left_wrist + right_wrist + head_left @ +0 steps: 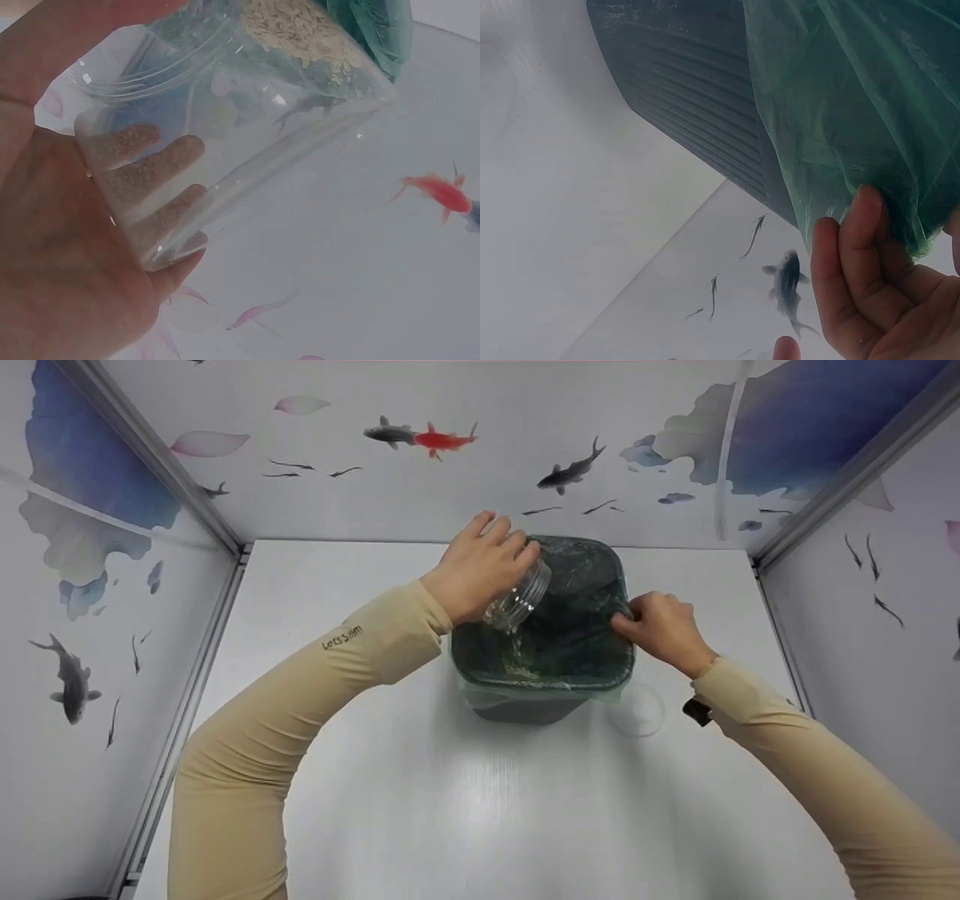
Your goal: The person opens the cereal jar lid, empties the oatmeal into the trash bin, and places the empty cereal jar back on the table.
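In the head view my left hand grips a clear jar, tipped mouth-down over a dark grey trash bin. Pale grains that look like rice fall from its mouth into the bin. More of the rice lies inside the tilted jar, seen through its wall in the left wrist view. A green bag lines the bin and folds over its rim. My right hand holds the bin's right rim through the bag, thumb inside and fingers outside.
A clear round lid lies on the white table, just right of the bin. Panels printed with fish and petals stand behind the table and on both sides.
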`<state>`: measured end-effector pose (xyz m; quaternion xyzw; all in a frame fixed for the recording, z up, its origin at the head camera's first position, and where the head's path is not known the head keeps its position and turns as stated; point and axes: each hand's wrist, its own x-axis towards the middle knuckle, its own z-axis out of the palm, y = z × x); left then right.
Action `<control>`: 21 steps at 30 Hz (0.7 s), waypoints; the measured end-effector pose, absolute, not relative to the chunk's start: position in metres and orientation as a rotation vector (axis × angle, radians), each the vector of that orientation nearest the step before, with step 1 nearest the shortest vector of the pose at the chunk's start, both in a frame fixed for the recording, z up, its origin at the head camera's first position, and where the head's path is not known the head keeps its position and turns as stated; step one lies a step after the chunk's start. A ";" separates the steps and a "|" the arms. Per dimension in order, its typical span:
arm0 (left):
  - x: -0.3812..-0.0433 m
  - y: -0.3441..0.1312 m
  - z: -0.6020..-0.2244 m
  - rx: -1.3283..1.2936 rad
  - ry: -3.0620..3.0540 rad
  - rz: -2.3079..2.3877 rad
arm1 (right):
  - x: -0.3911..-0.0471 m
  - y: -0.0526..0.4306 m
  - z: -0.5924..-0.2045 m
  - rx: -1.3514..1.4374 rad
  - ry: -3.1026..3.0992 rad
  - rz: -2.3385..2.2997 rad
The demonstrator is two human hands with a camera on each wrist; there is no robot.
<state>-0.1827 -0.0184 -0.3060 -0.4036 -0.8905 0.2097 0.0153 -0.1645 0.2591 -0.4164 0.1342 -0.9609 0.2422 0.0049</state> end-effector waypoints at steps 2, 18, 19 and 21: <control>-0.182 -0.019 -0.307 -1.250 -2.756 0.646 | -0.165 0.259 -0.416 0.417 -3.012 0.761; -0.178 -0.026 -0.315 -1.300 -2.526 0.533 | -0.164 0.259 -0.415 0.388 -3.035 0.794; -0.178 -0.026 -0.315 -1.300 -2.520 0.528 | -0.164 0.259 -0.415 0.386 -3.036 0.797; -0.178 -0.026 -0.316 -1.298 -2.507 0.519 | -0.164 0.259 -0.415 0.383 -3.039 0.798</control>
